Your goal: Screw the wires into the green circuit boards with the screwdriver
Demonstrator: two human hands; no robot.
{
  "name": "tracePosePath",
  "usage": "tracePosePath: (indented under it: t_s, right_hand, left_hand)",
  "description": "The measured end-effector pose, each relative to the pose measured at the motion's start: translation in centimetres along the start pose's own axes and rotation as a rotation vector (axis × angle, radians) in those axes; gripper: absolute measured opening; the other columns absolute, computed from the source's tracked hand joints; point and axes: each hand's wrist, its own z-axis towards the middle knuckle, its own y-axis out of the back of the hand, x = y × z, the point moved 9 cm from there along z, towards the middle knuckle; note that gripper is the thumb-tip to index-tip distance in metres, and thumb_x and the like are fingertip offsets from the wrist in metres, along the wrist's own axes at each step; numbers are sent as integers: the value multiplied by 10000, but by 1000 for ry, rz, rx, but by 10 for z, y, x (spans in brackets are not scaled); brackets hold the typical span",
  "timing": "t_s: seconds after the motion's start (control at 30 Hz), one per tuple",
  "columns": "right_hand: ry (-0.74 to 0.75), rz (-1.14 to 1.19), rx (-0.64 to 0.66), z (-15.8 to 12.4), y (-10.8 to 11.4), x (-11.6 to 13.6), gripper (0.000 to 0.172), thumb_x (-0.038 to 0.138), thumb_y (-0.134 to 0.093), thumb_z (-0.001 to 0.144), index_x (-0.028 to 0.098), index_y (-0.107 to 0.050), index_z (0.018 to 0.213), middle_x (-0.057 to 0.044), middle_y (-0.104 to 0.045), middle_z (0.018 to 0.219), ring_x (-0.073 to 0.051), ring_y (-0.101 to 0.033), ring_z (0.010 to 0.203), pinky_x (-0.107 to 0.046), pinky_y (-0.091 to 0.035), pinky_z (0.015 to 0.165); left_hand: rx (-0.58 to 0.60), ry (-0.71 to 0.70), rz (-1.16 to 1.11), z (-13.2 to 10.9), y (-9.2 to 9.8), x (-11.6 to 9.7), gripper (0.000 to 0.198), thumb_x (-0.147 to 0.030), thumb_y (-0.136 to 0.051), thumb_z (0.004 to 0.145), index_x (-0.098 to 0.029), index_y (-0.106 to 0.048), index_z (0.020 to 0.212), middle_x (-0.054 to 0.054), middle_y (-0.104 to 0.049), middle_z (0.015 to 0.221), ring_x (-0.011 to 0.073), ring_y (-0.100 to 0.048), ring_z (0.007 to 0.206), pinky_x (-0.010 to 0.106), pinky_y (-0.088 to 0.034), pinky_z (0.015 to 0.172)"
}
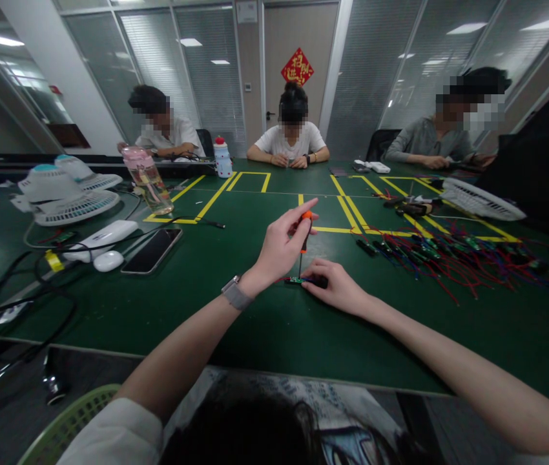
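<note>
Near the middle of the green table, my left hand (281, 244) grips the orange and black handle of a screwdriver (306, 234), with the index finger stretched out past it. The screwdriver stands upright, its thin shaft reaching down to a small green circuit board (294, 280) lying on the table. My right hand (335, 286) rests at the right end of that board, thumb and fingertips pinched on it and its wires. A watch circles my left wrist.
A pile of wired circuit boards (429, 252) spreads at the right. A phone (152, 250), a white mouse (108, 261), cables, fans and a pink-lidded bottle (147, 181) stand at the left. Three people sit across the table (255, 336), which bears yellow tape.
</note>
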Motion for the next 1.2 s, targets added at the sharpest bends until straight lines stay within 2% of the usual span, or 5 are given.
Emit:
tracePosePath:
  t_s: [0.47, 0.63, 0.73, 0.9, 1.2]
  right_hand:
    - [-171, 201, -57, 2, 8, -17, 284, 337, -716, 776, 148, -727, 988, -42, -620, 801, -162, -588, 711, -303, -479, 671]
    - [-144, 173, -23, 2, 3, -13, 256, 282, -741, 749, 162, -735, 975, -41, -623, 809, -166, -596, 728, -305, -486, 686]
    - [-146, 131, -22, 2, 1, -13, 245, 268, -751, 734, 170, -735, 957, -46, -634, 837, -172, -605, 748, -312, -494, 706]
    - [-152, 43, -9, 1, 2, -16, 152, 268, -734, 742, 176, -736, 864, -31, -616, 785, -165, -587, 707, -294, -469, 656]
    - [-129, 33, -26, 3, 3, -14, 79, 204, -720, 736, 171, -709, 807, -11, -592, 734, -152, -557, 669, -270, -431, 615]
  left_hand:
    - [-393, 146, -93, 6, 44, 34, 295, -263, -467, 942, -208, -533, 1224, 60, -625, 1044, 86, -646, 714, 179, -539, 580]
    - [-526, -121, 84, 0, 61, -3, 357, -338, -455, 945, -255, -440, 1292, 20, -601, 949, 73, -570, 677, 180, -491, 602]
    - [-302, -218, 315, 5, 49, -31, 381, -374, -673, 800, -194, -586, 1124, -24, -611, 742, 81, -541, 621, 194, -451, 615]
    - [626, 43, 650, -10, -17, 13, 215, -388, -720, 712, -185, -719, 782, 18, -692, 719, 139, -621, 663, 220, -437, 609]
    - [770, 53, 1023, -29, -38, 45, 200, -347, -664, 759, -171, -707, 842, 102, -696, 769, 238, -683, 722, 277, -467, 606]
